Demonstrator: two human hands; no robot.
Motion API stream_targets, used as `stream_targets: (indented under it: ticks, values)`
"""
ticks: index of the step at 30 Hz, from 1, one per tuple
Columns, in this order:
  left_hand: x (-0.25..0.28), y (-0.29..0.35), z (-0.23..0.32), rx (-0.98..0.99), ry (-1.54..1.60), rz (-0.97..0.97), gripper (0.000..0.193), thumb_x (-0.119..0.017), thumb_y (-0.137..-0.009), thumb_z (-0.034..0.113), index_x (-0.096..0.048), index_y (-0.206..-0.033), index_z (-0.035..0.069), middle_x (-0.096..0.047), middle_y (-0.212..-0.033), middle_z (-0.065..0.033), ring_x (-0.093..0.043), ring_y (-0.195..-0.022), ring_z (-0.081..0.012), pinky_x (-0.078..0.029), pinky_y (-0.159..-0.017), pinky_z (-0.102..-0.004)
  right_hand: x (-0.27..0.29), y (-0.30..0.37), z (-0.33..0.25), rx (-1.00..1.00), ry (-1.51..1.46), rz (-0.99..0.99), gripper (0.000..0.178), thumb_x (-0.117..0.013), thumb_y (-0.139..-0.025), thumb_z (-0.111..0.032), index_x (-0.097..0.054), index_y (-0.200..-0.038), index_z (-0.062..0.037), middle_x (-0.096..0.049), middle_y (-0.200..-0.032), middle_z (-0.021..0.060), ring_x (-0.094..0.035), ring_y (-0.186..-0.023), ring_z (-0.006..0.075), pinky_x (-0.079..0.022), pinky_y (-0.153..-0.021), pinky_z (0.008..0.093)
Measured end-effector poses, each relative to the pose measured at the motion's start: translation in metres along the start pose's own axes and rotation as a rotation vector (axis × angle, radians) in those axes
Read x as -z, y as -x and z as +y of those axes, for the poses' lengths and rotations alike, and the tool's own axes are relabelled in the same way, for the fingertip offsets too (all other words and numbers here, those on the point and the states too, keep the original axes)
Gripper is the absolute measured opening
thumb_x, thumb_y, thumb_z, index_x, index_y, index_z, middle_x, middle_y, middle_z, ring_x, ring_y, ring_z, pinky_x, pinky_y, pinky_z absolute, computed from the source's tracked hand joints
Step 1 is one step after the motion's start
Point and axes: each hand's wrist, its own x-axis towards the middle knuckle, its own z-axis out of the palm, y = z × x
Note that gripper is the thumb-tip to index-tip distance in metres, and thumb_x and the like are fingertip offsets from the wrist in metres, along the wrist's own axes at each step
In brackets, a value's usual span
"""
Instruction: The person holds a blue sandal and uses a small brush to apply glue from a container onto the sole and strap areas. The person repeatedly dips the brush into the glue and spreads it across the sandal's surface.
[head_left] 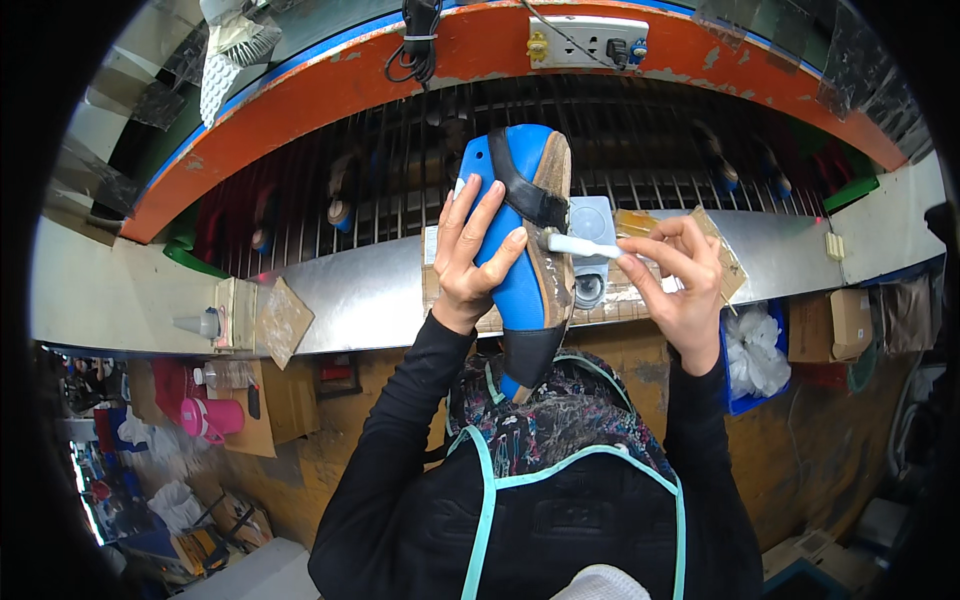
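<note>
A black strapped sandal upper with a tan sole (pixel 556 290) is mounted on a bright blue shoe last (pixel 487 250), tilted on its side in front of me. My left hand (pixel 470 250) is closed round the last, thumb and fingers pressed on its blue side. Between the thumb and fingers of my right hand (pixel 680 275) is the white handle of a small brush (pixel 587 247). Its tip meets the sole's edge near the black strap (pixel 530 190). Just behind the brush, a pale grey tray (pixel 592 218) with round wells sits on the bench, partly hidden by the shoe.
A metal ledge (pixel 370 285) runs across in front of a rack of dark rods (pixel 640 140) holding several other lasts. To the right stands a blue bin (pixel 742 400) with white plastic bags. A pink jug (pixel 210 418) is at lower left, and a socket strip (pixel 585 45) is mounted on the orange frame.
</note>
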Motion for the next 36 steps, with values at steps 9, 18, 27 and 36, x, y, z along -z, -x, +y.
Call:
stream_targets:
  ticks: [9,18,27,36]
  values:
    - [-0.001,-0.005,0.004,-0.007,0.019,0.007,0.039,-0.072,-0.080,0.017,-0.057,-0.115,0.026,-0.059,-0.130,-0.0149,-0.053,-0.124,-0.0392,-0.041,-0.103,-0.0543,0.010,-0.006,0.021,0.027,-0.224,-0.155,0.017,-0.079,-0.074,-0.022,-0.077,-0.086,-0.0105,-0.056,-0.077,0.0005,-0.048,-0.061,0.0106,-0.032,-0.066,0.0287]
    - [-0.006,-0.007,0.009,0.033,0.028,0.070,0.039,-0.072,-0.081,0.018,-0.056,-0.116,0.024,-0.057,-0.132,-0.0164,-0.051,-0.125,-0.0388,-0.040,-0.105,-0.0534,-0.003,0.026,0.018,-0.131,-0.452,-0.103,0.016,-0.078,-0.076,-0.015,-0.076,-0.090,-0.0080,-0.057,-0.080,0.0014,-0.049,-0.064,0.0091,-0.037,-0.053,0.0240]
    - [-0.014,-0.001,0.013,0.075,-0.012,0.128,0.037,-0.072,-0.082,0.024,-0.055,-0.115,0.023,-0.055,-0.135,-0.0165,-0.049,-0.128,-0.0391,-0.033,-0.109,-0.0569,-0.010,0.053,0.000,-0.206,-0.446,0.038,0.017,-0.078,-0.075,-0.009,-0.075,-0.092,-0.0058,-0.057,-0.085,0.0017,-0.049,-0.067,0.0085,-0.038,-0.054,0.0220]
    - [-0.020,0.003,0.015,0.128,0.021,0.204,0.042,-0.071,-0.084,0.026,-0.053,-0.122,0.020,-0.051,-0.137,-0.0221,-0.047,-0.129,-0.0405,-0.032,-0.109,-0.0566,-0.022,0.052,-0.003,-0.261,-0.483,0.208,0.015,-0.075,-0.079,-0.006,-0.074,-0.093,-0.0018,-0.057,-0.088,0.0029,-0.054,-0.075,0.0086,-0.042,-0.059,0.0215]
